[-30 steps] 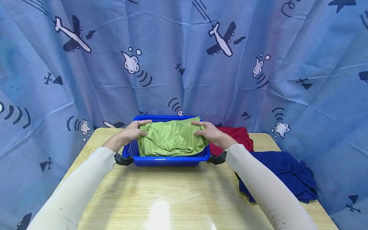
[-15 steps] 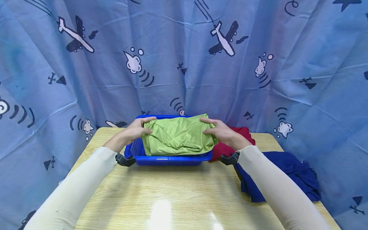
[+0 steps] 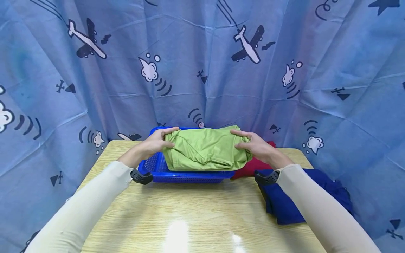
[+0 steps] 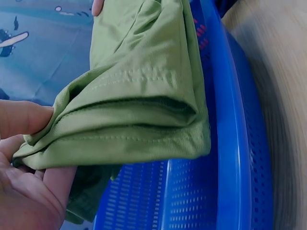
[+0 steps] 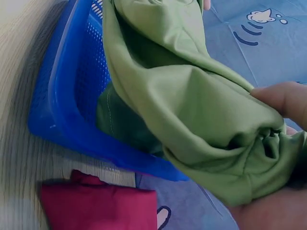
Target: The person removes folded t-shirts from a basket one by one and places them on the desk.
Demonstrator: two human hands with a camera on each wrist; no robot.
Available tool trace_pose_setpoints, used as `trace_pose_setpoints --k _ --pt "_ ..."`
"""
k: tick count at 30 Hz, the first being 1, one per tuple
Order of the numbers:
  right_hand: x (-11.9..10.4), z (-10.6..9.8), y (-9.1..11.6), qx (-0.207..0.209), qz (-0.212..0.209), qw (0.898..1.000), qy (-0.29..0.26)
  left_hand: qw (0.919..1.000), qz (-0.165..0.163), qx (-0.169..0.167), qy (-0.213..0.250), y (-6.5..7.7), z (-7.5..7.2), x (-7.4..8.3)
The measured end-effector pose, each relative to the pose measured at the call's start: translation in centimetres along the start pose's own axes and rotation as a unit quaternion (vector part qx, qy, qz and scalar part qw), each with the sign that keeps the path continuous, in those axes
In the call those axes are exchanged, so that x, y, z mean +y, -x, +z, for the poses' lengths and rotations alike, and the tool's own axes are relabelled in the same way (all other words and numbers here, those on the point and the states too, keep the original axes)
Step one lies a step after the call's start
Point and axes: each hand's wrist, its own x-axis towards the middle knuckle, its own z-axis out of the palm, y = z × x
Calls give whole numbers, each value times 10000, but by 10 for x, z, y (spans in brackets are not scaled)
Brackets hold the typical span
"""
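Folded light green shorts (image 3: 205,149), with stitched hems at one end and gathered fabric at the other, are held up over the blue plastic basket (image 3: 186,178). My left hand (image 3: 155,143) pinches the hemmed left end, thumb on top and fingers below, as the left wrist view shows. The gathered right end is pinched by my right hand (image 3: 259,147). Both wrist views show the shorts raised above the basket's rim. Beneath them, a darker green cloth (image 5: 127,120) lies inside the basket; its kind is mostly hidden.
Red folded cloth (image 5: 100,206) lies to the right of the basket on the wooden table (image 3: 177,211). A dark blue cloth (image 3: 284,207) is nearer the right edge, partly behind my right forearm. A blue patterned curtain (image 3: 183,63) hangs behind the table.
Both hands have moved to the right with the green shorts, which now reach past the basket's right side. More of the basket's left inside shows. The grip stays the same.
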Motion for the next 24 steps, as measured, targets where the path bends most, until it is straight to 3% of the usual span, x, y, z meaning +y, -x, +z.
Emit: trace_pose_setpoints --k 16,24 --pt "7 -23 33 118 -246 9994 -203 9996 83 -145 216 -5 30 18" --pt "12 -38 55 208 -257 9995 -11 9991 134 -246 331 -10 50 25"
